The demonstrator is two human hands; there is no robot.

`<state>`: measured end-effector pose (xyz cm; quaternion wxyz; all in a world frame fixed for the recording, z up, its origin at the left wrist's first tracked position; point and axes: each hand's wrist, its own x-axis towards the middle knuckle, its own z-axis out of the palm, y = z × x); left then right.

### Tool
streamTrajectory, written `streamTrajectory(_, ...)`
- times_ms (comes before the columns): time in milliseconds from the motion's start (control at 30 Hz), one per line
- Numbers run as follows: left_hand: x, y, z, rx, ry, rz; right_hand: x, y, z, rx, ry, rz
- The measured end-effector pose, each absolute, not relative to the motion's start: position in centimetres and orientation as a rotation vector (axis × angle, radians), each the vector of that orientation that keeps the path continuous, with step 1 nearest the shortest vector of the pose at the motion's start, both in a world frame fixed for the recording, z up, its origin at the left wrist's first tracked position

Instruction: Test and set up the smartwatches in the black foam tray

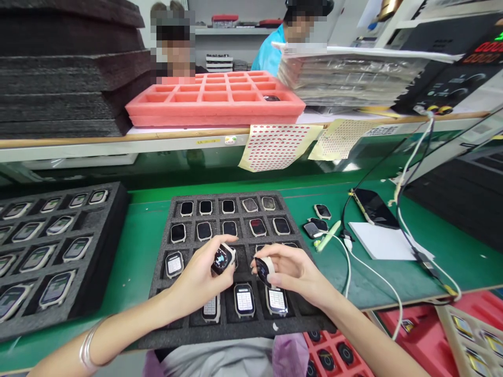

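Note:
My left hand (204, 272) is closed around a smartwatch body (222, 258) whose lit screen faces up and to the left. In my right hand (294, 272) a second smartwatch (264, 271) is pinched between thumb and fingers, tilted on its edge, so only part of its dark screen shows. Both hands hover over a black foam tray (184, 334) with rows of square pockets. Dark-screened watch bodies (205, 208) fill its far rows. Several watches nearer me, such as this one (244, 299), show white lit screens. My hands hide some of the middle pockets.
Left stands another foam tray (113, 230) of watches. Right lie loose watches (322, 211), white cables (377, 272), a phone (375, 208) and white paper (383, 241). A shelf above bears a red foam tray (212, 112) and black foam stack (70, 78). Two people are behind it.

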<state>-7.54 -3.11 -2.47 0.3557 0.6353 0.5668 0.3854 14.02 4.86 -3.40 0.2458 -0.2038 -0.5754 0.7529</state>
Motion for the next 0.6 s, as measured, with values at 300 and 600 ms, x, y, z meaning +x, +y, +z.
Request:
streamTrajectory(300,-7.38,-3.05,-2.55,1.632,1.489,1.005,14.11,4.96,-3.42,-0.49,-1.598,2.084)
streamTrajectory(600,-7.34,-2.77,-2.79,1.649,1.455,1.026,14.17,5.07,-3.35,-0.494,-1.594,2.117)
